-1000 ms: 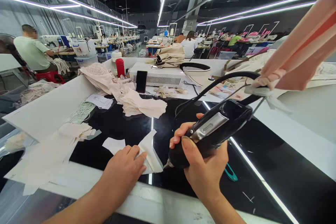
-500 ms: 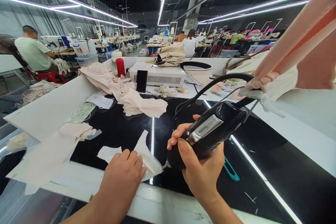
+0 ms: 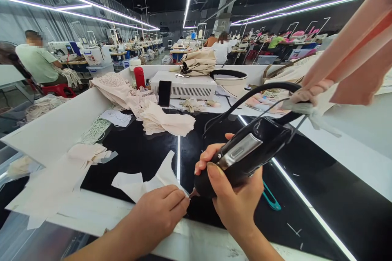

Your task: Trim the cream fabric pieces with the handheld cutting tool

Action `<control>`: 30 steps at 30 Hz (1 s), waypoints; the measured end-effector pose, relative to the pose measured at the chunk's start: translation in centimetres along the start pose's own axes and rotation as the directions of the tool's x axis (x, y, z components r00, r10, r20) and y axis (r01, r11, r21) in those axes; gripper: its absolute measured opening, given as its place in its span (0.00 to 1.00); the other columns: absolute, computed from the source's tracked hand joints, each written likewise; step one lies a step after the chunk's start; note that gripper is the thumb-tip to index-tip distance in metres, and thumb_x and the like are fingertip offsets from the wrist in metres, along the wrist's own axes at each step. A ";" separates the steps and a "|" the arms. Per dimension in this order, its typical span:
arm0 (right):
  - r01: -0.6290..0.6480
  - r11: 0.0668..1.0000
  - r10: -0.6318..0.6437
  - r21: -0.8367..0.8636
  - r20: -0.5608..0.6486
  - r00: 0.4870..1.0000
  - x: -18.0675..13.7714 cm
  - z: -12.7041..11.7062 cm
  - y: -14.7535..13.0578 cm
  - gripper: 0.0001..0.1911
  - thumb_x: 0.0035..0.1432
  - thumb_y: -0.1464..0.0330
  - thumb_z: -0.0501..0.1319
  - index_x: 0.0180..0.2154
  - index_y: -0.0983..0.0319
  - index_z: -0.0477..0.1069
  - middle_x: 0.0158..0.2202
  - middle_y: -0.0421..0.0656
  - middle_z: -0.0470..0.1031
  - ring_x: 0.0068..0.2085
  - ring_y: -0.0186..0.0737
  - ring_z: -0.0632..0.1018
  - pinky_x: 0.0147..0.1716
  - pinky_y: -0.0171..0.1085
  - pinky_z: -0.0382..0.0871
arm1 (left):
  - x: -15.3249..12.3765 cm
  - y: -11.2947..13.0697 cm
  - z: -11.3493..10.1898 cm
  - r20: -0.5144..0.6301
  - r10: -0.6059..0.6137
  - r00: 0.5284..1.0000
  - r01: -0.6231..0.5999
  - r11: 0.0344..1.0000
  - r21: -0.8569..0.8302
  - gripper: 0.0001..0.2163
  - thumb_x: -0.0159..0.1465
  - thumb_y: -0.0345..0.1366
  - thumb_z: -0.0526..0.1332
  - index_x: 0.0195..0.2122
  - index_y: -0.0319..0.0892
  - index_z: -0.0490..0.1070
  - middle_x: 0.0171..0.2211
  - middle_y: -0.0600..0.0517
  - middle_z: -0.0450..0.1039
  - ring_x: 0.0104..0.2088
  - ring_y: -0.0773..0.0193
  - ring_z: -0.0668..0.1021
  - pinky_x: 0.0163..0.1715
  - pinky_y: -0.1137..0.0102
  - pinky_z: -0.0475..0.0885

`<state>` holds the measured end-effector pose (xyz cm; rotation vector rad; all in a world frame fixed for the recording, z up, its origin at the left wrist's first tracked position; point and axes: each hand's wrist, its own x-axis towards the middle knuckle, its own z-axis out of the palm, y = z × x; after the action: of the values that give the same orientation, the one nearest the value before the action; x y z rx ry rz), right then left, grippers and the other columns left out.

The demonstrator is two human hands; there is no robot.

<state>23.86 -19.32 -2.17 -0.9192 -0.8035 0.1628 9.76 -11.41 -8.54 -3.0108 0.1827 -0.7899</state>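
Observation:
My right hand [image 3: 234, 202] is wrapped round a black corded handheld tool [image 3: 241, 159] with a silver panel and a small metal tip. The tool slants down to the left, its cord end tied to a hanging pink cloth strip [image 3: 343, 53]. The tip meets the right corner of a white fabric piece [image 3: 167, 173] on the glossy black tabletop [image 3: 122, 151]. My left hand [image 3: 161, 214] has its fingers closed on that corner, right beside the tip; the thumb is mostly hidden. Part of the fabric lies under or behind this hand.
Right of the tool lies a teal loop-shaped item [image 3: 271, 197]. Stacked pale fabric pieces [image 3: 168, 122] spread behind, and more fabric [image 3: 49, 183] hangs over the left edge. A phone [image 3: 164, 94] leans on a vented white box [image 3: 191, 89]. A person [image 3: 39, 61] sits far left.
My left hand has slid right along the fabric to the corner by the tool's tip, its fingers now closed there. The right hand and tool have hardly moved.

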 end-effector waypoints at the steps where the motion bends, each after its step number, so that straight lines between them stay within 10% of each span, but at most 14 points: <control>1: -0.003 1.000 0.003 -0.002 -0.001 1.000 0.0 0.0 0.0 0.20 0.55 0.74 0.69 0.47 0.53 0.68 0.31 0.34 0.77 0.25 0.33 0.77 0.22 0.34 0.77 | -0.1 -0.2 0.0 -0.015 -0.011 1.000 0.011 1.000 -0.003 0.11 0.75 0.23 0.50 0.50 0.33 0.72 0.39 0.46 0.78 0.42 0.61 0.82 0.45 0.68 0.80; 30: -0.043 0.999 0.044 0.020 -0.008 0.999 0.6 -0.1 1.0 0.21 0.59 0.67 0.71 0.51 0.52 0.68 0.33 0.35 0.76 0.25 0.35 0.77 0.23 0.36 0.76 | -1.5 -0.1 0.9 -0.017 -0.157 0.988 0.155 0.985 -0.073 0.11 0.75 0.27 0.54 0.54 0.38 0.71 0.51 0.42 0.77 0.55 0.56 0.79 0.59 0.54 0.76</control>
<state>24.51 -18.48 -2.67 -0.9183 -0.7735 0.2047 8.96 -11.15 -10.08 -3.1154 -0.0255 -0.8470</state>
